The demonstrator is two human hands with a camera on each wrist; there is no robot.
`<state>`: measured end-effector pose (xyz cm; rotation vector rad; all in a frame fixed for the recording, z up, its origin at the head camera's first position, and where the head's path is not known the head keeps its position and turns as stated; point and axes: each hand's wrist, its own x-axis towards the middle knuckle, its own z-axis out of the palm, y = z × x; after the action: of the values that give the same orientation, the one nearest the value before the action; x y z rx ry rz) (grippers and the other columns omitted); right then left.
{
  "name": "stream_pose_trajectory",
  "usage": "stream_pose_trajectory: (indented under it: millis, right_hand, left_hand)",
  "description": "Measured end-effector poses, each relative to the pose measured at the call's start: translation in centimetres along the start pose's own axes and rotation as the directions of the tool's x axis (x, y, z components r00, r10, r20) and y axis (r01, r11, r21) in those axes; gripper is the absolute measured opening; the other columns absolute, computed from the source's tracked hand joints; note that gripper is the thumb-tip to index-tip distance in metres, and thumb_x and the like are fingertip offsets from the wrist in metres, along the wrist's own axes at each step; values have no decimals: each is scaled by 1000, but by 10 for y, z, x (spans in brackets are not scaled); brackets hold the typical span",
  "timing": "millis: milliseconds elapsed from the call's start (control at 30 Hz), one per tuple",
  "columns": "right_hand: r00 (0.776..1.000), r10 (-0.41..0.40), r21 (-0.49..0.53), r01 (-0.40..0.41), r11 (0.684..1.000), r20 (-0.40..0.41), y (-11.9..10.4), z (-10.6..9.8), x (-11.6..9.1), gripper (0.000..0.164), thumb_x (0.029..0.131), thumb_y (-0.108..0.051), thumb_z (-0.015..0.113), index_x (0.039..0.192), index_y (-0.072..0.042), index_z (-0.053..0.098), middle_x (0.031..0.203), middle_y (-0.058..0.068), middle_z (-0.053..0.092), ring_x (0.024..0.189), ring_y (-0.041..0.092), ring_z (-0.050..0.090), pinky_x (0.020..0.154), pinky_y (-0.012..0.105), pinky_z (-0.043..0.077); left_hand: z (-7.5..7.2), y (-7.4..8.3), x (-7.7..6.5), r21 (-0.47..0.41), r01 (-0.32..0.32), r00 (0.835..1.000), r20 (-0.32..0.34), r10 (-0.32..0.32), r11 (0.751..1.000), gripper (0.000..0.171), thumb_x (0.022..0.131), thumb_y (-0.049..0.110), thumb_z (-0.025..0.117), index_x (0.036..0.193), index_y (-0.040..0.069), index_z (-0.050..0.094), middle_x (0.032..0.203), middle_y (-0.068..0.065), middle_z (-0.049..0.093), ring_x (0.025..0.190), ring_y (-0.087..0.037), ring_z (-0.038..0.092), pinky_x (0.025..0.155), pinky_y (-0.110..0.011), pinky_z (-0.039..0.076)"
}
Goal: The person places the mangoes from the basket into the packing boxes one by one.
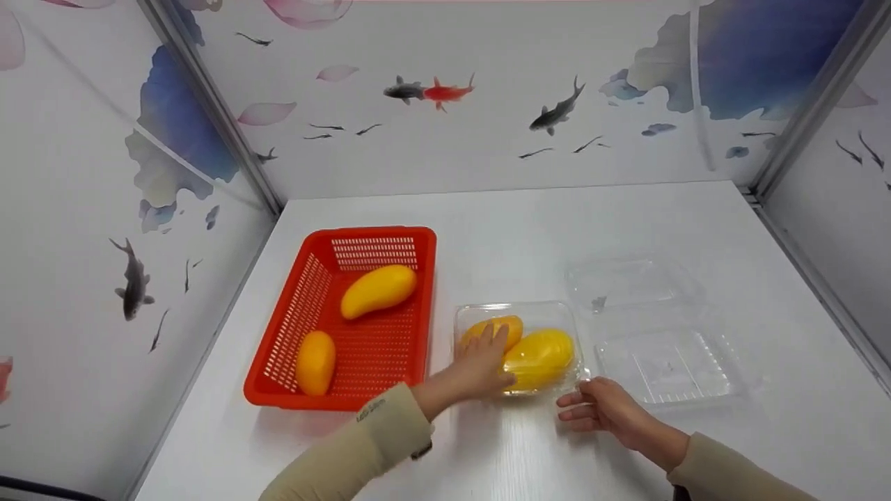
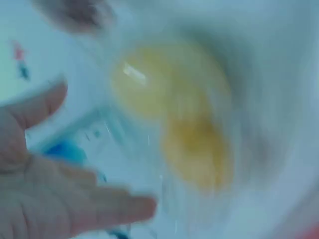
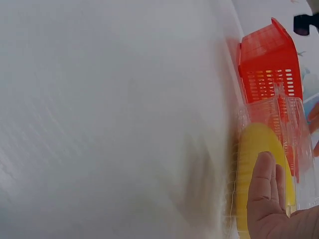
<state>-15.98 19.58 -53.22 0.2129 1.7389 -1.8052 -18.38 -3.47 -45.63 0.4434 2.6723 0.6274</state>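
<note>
Two yellow mangoes, one a brighter yellow mango (image 1: pixel 541 358) and one a more orange mango (image 1: pixel 511 328), sit in a clear plastic box (image 1: pixel 550 309) in the middle of the table. My left hand (image 1: pixel 482 365) is over the box's left half with its fingers spread, hiding part of the orange mango. In the left wrist view, blurred, its fingers look straight and grip nothing. At the box's front right corner is my right hand (image 1: pixel 609 410), fingers loosely bent and nothing held; its fingertips overlap the box's side in the right wrist view.
To the left stands a red basket (image 1: pixel 429 327) holding a curved yellow mango (image 1: pixel 379 291) and an orange-yellow mango (image 1: pixel 316 363). On the right lies another clear plastic box (image 1: pixel 668 369), opened out, its lid (image 1: pixel 630 282) behind it. Printed panels wall the table at the back and sides.
</note>
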Motion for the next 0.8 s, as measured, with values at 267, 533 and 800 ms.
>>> stream_pose_trajectory:
  millis: [267, 533, 800]
  right_hand:
    - [999, 5, -67, -8, 998, -38, 1, 0, -1, 26, 96, -14, 28, 110, 8, 25, 92, 8, 67, 80, 20, 67, 73, 36, 54]
    - [999, 14, -67, -17, 998, -38, 1, 3, 1, 30, 97, -16, 26, 113, 9, 23, 92, 8, 66, 80, 21, 67, 73, 36, 54]
    - [1000, 9, -57, -11, 998, -29, -1, 3, 1, 24, 95, -12, 26, 109, 8, 25, 88, 6, 67, 77, 18, 67, 72, 34, 54]
  left_hand:
    - [71, -46, -19, -534, 70, 912, -308, -271, 843, 62, 96, 27, 41, 145, 2, 12, 152, -17, 9, 139, -36, 7, 110, -51, 10]
    - [80, -70, -12, -848, 136, 860, -155, -486, 512, 31, 95, 28, 43, 116, 5, 43, 86, -8, 57, 67, -17, 55, 61, -25, 48]
    - [78, -71, -7, -837, 86, 880, -191, -435, 541, 22, 97, 16, 40, 113, 1, 42, 66, -3, 53, 51, -10, 46, 52, -21, 44]
